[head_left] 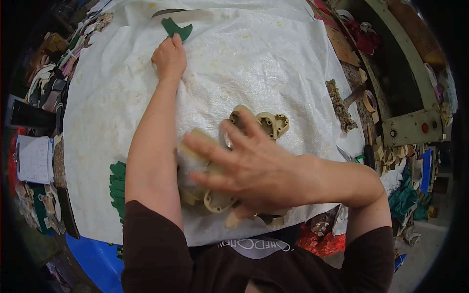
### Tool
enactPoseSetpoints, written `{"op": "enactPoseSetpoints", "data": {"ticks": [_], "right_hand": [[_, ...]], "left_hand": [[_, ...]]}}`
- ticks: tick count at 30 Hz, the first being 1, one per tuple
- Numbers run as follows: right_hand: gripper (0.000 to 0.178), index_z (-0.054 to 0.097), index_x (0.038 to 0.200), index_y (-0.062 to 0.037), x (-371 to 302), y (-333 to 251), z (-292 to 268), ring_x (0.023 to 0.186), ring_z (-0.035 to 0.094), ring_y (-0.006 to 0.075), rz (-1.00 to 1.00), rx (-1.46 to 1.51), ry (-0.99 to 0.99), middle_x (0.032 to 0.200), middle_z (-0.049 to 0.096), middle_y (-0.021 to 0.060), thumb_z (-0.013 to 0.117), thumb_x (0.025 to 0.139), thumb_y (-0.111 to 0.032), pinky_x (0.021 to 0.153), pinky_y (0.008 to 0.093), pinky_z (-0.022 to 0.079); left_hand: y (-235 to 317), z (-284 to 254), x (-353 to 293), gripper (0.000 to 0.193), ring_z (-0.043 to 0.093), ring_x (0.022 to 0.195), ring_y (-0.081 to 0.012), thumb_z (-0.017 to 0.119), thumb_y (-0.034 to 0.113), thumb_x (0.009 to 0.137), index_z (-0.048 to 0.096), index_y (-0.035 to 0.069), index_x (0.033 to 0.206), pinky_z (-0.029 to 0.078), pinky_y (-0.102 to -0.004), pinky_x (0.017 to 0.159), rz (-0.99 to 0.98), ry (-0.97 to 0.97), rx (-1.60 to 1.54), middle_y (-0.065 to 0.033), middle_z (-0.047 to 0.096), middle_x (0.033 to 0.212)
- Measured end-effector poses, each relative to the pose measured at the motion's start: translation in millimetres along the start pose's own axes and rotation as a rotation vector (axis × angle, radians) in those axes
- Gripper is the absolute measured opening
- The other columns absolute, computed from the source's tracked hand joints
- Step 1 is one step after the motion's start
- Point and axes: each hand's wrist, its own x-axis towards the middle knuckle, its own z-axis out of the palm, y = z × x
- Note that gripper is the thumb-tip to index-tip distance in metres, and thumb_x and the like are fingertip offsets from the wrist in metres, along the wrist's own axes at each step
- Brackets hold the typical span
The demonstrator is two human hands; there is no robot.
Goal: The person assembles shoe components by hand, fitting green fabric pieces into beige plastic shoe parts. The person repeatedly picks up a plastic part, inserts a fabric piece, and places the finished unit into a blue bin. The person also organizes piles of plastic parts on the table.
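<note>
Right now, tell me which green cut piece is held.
The curved green cut piece far up the white sheet, pinched by the left hand; the other green pieces lie together at lower left, unheld.

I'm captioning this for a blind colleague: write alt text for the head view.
A person's left hand holds a green piece toward the far side of a white sheet, while the right hand, blurred with fingers spread, is over beige parts nearer the body.

Head-worn fisheye, facing down, white sheet (293, 58) near, outer edges unclear
</note>
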Motion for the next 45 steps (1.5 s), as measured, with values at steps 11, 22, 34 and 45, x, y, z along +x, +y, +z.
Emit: {"op": "enactPoseSetpoints", "data": {"ticks": [11, 22, 34, 45], "right_hand": [[0.090, 0.036, 0.140, -0.0177, 5, 43, 30, 0.135, 0.021, 0.0399, 0.213, 0.079, 0.105, 0.144, 0.029, 0.0203, 0.061, 0.069, -0.066, 0.106, 0.0583, 0.017], [0.058, 0.053, 0.127, -0.0233, -1, 36, 23, 0.122, 0.036, 0.0323, 0.106, 0.040, 0.350, 0.130, 0.046, 0.0140, 0.067, 0.072, -0.033, 0.102, 0.0603, 0.019], [0.039, 0.064, 0.107, -0.0155, 19, -52, 36, 0.108, 0.047, 0.0251, -0.219, -0.149, 0.281, 0.103, 0.053, 0.0089, 0.069, 0.070, -0.027, 0.102, 0.0560, 0.026], [0.012, 0.067, 0.070, -0.0136, 26, -60, 59, 0.103, 0.047, 0.0218, -0.134, -0.418, 0.303, 0.085, 0.052, 0.0016, 0.057, 0.075, -0.019, 0.109, 0.0551, 0.015]], "left_hand": [[-26, 4, 30, 0.041, 0.063, 0.084, -0.0303, 0.034, 0.032, 0.095, 0.063, 0.003, 0.095, 0.044, -0.0413, 0.085, -0.311, 0.140, -0.840, -0.0169, 0.066, 0.093], [-7, -65, 48, 0.036, 0.055, 0.101, -0.0258, 0.023, 0.034, 0.099, 0.039, 0.005, 0.115, 0.036, -0.0435, 0.083, -0.730, 0.252, -1.595, -0.0174, 0.060, 0.101], [6, -223, -32, 0.041, 0.062, 0.094, -0.0239, 0.033, 0.040, 0.099, 0.046, 0.003, 0.109, 0.042, -0.0347, 0.074, -0.510, -0.478, -0.847, -0.0145, 0.061, 0.100], [-5, -250, -182, 0.045, 0.060, 0.102, -0.0218, 0.034, 0.037, 0.100, 0.055, -0.002, 0.108, 0.045, -0.0334, 0.089, -0.417, -0.442, -0.629, -0.0137, 0.063, 0.105]]}}
